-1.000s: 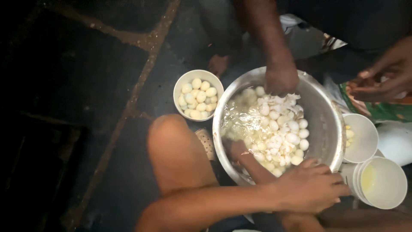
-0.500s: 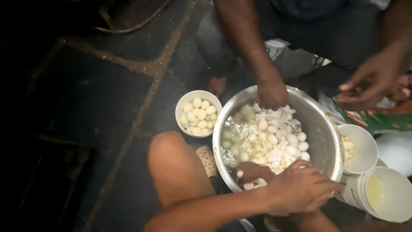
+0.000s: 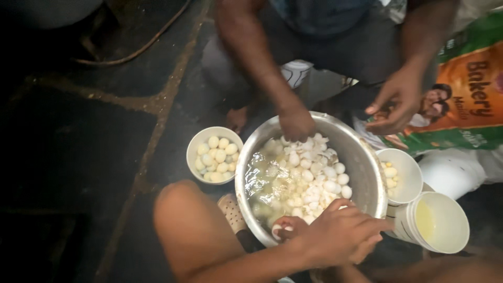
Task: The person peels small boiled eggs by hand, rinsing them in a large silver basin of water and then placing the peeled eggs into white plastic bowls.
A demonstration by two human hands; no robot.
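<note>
Okay, so not much has changed in the last second. The camera wearer's left hand (image 3: 340,233) has crept slightly further in over the near rim of the steel bowl (image 3: 367,157). It sits there curled, knuckles up and fingers bunched together. Whatever it has hold of is hidden underneath, so I can't tell if it's gripping anything.

The right hand (image 3: 285,228) is mostly buried under the left. Only a few fingertips poke out next to a white bit, so no call on that one either.

The small peeled eggs (image 3: 314,178) are in the bowl, sitting in water with bits of shell. Across from the wearer, another person's hand (image 3: 296,123) has stayed dipped in at the far rim the whole time, so the sorting seems mid-flow on both sides.

A white cup of peeled eggs (image 3: 195,149) sits on the floor (image 3: 105,131) just left of the bowl. A second cup (image 3: 414,173) touches the bowl on the right, with a stack of cups (image 3: 456,230) beside it.
</note>
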